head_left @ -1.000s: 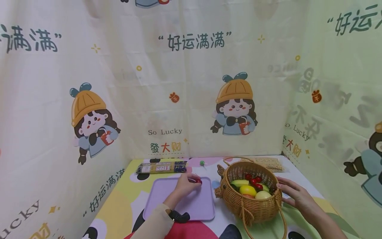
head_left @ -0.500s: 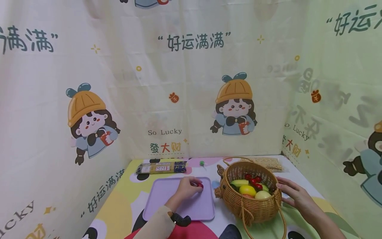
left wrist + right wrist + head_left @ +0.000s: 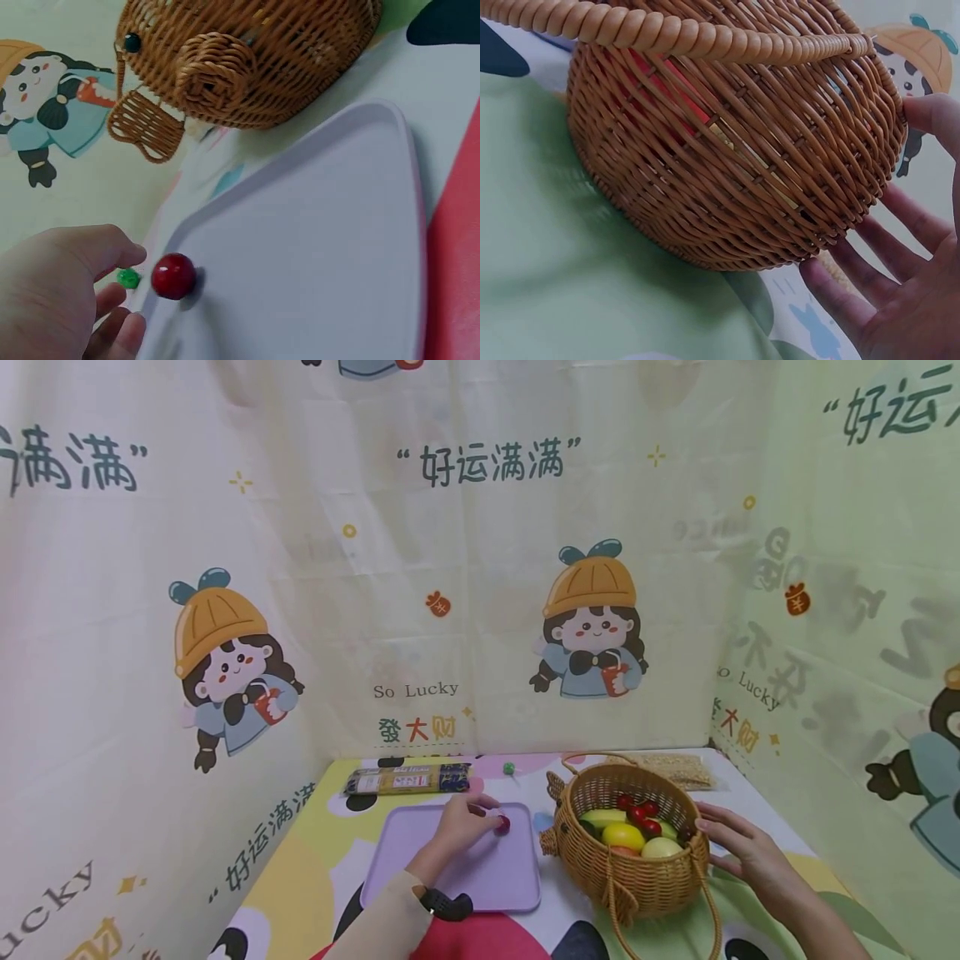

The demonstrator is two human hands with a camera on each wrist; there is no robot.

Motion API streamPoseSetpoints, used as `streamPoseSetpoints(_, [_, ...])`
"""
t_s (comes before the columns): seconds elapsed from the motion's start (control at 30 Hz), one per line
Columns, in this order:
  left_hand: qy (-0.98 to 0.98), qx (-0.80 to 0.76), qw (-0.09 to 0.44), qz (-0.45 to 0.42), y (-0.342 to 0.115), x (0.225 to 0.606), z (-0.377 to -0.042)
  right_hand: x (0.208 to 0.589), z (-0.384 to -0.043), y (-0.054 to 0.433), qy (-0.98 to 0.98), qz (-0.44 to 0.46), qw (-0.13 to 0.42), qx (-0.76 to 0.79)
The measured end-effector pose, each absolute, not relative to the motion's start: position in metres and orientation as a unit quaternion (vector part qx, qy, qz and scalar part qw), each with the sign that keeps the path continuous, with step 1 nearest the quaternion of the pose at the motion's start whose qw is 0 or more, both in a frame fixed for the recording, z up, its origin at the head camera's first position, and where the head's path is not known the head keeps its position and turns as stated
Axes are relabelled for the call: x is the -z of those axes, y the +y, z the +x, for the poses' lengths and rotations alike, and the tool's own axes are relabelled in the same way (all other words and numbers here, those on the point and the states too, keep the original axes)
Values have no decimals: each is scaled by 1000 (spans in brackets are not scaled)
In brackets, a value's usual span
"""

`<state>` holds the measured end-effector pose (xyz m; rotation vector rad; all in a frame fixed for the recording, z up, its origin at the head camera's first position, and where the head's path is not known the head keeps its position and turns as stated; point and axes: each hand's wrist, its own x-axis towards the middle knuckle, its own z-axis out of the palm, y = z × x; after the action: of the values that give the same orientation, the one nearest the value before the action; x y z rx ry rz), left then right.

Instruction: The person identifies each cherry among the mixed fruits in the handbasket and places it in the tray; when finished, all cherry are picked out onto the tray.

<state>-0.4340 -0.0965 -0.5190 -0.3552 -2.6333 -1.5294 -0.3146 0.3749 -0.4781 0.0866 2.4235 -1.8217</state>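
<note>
A shiny dark red, cherry-like fruit (image 3: 502, 825) lies on the lilac tray (image 3: 487, 883), near its far right corner. Just left of it hovers my left hand (image 3: 461, 824). The left wrist view shows a gap between the thumb and fingers and the fruit (image 3: 174, 276), so nothing is held. My right hand (image 3: 752, 858) rests against the right side of a wicker basket (image 3: 648, 887). In the right wrist view, nearly straight, spread fingers (image 3: 885, 247) touch the weave. Inside the basket are a yellow lemon-like fruit (image 3: 622, 837), a pale round one (image 3: 661, 848) and several small red ones.
A long packet (image 3: 408, 779) lies behind the tray, with a small green ball (image 3: 508, 768) to its right. Behind the basket is a clear bag of pale grains (image 3: 678, 771). The basket's handle (image 3: 717, 910) hangs toward the front. Printed curtains surround the table.
My left hand has let go of the red fruit and drawn slightly left of it. The fruit now lies on the tray. My right hand stays on the basket.
</note>
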Motion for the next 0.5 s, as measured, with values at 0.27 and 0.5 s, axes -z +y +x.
streamPoseSetpoints(0.27, [-847,507,58,-148,-95,497,-433,479,-315,375,796,30,54,602])
streamPoseSetpoints(0.5, [-835,512,45,-195,-79,459,-425,479,-315,376,796,36,55,602])
